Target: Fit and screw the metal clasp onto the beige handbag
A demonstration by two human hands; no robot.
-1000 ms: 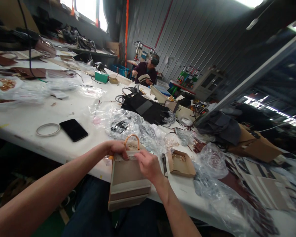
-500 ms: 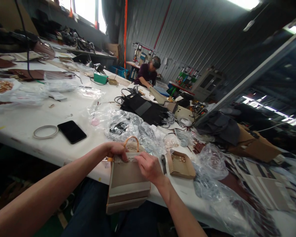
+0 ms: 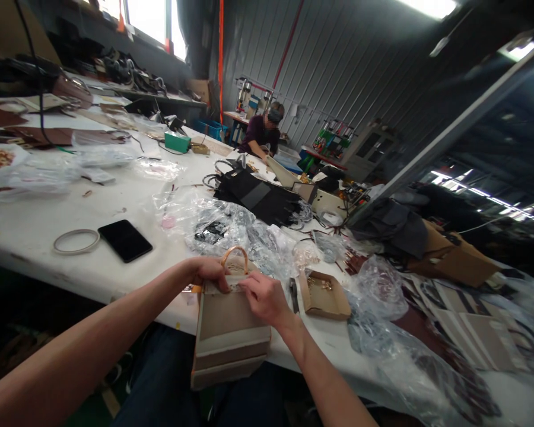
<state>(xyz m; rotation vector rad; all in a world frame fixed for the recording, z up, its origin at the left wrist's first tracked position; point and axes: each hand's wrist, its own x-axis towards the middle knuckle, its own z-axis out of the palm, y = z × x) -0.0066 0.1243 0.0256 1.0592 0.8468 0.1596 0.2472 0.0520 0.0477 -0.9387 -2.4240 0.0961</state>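
At the near edge of the table [image 3: 40,213], above the person's lap, a beige bag [image 3: 234,320] stands tilted between two hands. The left hand [image 3: 212,274] is closed on its top edge, thumb over the near side. The right hand [image 3: 264,298] has its fingers drawn together in a pinch on the same edge; whether they also hold some small part cannot be told. The bag's tan handle [image 3: 235,249] arches up just beyond the fingers. To the right lies a black tool [image 3: 293,295], just beside a box [image 3: 331,312] with small metal pieces inside. Clear plastic [image 3: 249,234] spreads behind the bag; a phone [image 3: 125,241] lies farther left.
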